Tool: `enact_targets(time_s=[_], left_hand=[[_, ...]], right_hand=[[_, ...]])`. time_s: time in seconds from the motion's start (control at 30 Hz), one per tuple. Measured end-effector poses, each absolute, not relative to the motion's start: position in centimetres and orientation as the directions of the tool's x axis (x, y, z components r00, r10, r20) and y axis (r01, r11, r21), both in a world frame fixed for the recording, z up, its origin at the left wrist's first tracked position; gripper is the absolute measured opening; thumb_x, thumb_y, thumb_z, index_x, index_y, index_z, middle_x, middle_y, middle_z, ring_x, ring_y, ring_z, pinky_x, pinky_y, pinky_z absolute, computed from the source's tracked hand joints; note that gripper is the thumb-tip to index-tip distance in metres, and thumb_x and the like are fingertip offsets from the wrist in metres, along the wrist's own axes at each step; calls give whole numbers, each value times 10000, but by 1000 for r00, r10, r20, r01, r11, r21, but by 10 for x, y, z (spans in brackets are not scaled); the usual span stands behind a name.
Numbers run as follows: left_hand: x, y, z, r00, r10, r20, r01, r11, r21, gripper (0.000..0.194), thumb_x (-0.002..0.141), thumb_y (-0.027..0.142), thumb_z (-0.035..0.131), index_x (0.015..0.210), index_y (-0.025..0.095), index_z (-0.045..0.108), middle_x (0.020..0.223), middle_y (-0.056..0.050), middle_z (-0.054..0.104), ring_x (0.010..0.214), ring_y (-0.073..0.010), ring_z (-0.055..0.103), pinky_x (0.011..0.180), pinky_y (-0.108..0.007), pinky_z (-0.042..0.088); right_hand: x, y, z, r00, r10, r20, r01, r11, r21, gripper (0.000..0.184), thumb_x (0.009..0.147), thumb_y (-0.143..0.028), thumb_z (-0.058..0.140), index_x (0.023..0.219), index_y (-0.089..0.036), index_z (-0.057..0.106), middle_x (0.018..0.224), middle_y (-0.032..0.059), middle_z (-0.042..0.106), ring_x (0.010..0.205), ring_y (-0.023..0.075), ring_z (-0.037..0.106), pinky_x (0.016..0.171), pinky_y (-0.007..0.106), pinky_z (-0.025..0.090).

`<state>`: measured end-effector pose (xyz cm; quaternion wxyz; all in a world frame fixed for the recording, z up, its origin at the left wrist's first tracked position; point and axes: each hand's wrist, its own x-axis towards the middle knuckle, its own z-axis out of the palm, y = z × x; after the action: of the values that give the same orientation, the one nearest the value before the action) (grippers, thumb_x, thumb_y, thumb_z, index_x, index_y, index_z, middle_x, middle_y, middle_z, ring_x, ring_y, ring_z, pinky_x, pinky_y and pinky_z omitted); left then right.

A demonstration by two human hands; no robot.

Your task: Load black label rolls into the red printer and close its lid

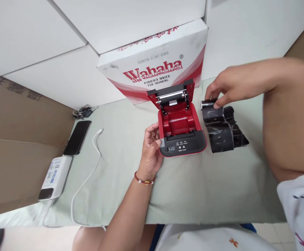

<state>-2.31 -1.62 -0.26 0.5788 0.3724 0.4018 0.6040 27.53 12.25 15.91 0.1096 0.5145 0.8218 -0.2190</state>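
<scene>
A small red and black label printer (182,122) lies on the cloth with its lid raised, its red inner bay bare. My left hand (152,148) grips the printer's left side, thumb on the black front panel and fingers along the edge. To the right of the printer, my right hand (223,89) is closed around the top of a roll of black film (217,127), thumb in front. A loose, crinkled length of the film hangs below it, with a ragged end spread to the right. My right fingertips are partly hidden behind the roll.
Behind the printer stands a white and red Wahaha water carton (154,62) against white panels. At left lie keys (84,111), a black phone (77,137), a white power bank (56,177) and a white cable (85,183). A brown cardboard box (23,146) borders the cloth (120,139).
</scene>
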Motion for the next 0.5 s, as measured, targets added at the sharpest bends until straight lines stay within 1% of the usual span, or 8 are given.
enact_targets(time_s=[0.07,0.1,0.13,0.2,0.27,0.33,0.4,0.5], left_hand=[[-24,-16,-3,-48,999,-5,-384,-14,923,586,779,528,1009,1273,324,767,1356,-44,717,1246,-234,673,1069,-336,578],[-25,-16,-3,-46,999,-3,-378,-15,926,585,784,534,1005,1273,324,764,1353,-43,716,1241,-232,673,1062,-334,577],[-25,-16,-3,-46,999,-3,-375,-14,927,584,785,536,1005,1273,324,764,1350,-40,714,1234,-227,672,1051,-327,575],[-26,-15,-3,-42,999,-7,-369,-9,929,580,785,534,1006,1272,326,766,1344,-33,712,1220,-216,669,1031,-313,574],[-27,-15,-3,-40,999,-9,-362,-6,932,572,790,535,1002,1271,330,769,1339,-32,712,1212,-216,670,1018,-312,577],[-27,-16,-3,-39,999,-14,-360,-1,933,566,795,538,996,1272,334,769,1334,-36,715,1202,-223,676,1007,-319,587],[-27,-16,-3,-43,999,-20,-365,3,931,559,798,530,993,1272,334,770,1330,-40,719,1184,-224,682,994,-321,595],[-27,-16,-4,-45,999,-12,-361,-5,933,563,803,533,990,1279,331,768,1343,-41,717,1196,-224,681,1008,-320,591]], right_hand=[[259,128,147,-444,699,-560,891,408,-197,350,990,-169,760,1323,-114,854,1064,62,840,864,105,682,842,292,420],[253,130,143,-420,676,-605,898,406,-170,357,999,-188,772,1347,-153,846,1040,49,838,821,117,678,833,294,433],[248,131,140,-394,674,-625,906,401,-139,376,1006,-208,774,1376,-183,832,1028,42,835,787,132,673,818,301,445],[246,133,136,-344,714,-610,922,381,-74,422,986,-222,795,1406,-200,810,1078,53,831,797,162,680,798,314,462],[253,138,131,-301,755,-582,930,368,-4,448,913,-223,860,1356,-177,823,1165,86,824,861,192,692,787,322,464],[262,143,125,-276,742,-611,925,377,40,429,838,-230,911,1257,-163,849,1185,97,817,890,204,694,772,323,457],[267,147,118,-279,682,-676,915,402,27,394,814,-205,901,1203,-158,856,1145,83,813,880,197,689,763,323,447],[266,150,112,-290,618,-730,911,411,-14,332,831,-140,859,1163,-153,853,1058,64,801,873,192,669,781,326,431]])
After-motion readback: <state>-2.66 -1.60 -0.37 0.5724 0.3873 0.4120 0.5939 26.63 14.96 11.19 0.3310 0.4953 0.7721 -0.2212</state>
